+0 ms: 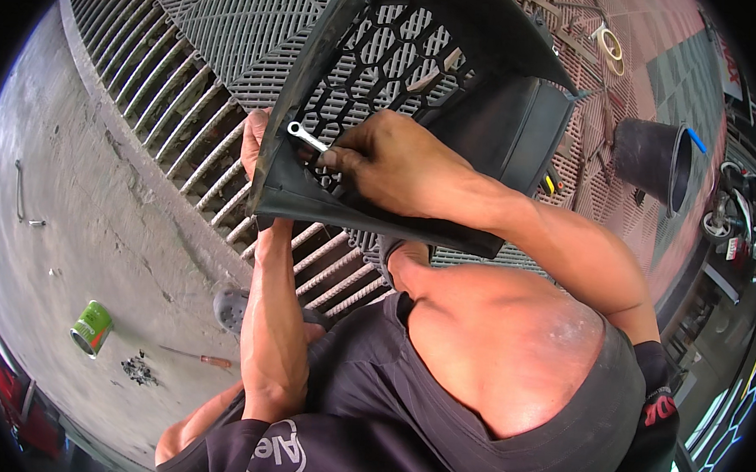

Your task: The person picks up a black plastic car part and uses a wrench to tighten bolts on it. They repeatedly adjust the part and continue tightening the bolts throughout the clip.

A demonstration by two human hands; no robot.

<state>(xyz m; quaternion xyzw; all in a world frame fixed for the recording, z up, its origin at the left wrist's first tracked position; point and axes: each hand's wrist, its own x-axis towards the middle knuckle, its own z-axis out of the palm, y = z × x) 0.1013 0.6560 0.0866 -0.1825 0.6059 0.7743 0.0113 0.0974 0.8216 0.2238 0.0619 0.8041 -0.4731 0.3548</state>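
A black plastic panel with a honeycomb mesh grille (pixel 536 129) is tilted up in front of me, above the floor grating. My right hand (pixel 391 163) reaches inside it and pinches a small silver ring wrench (pixel 310 138). The wrench's ring end lies close to the panel's left inner wall. From below, my left arm runs up behind the panel, and my left hand (pixel 253 142) grips its left edge. Most of the left fingers are hidden by that wall. I cannot tell whether the wrench sits on a fastener.
A grate of ribbed bars (pixel 165 106) runs beside the concrete floor (pixel 93 227). On the concrete are a green can (pixel 91 329), a screwdriver (pixel 214 361) and a long thin tool (pixel 20 192). At right stand a black bucket (pixel 651 162) and a tape roll (pixel 610 49).
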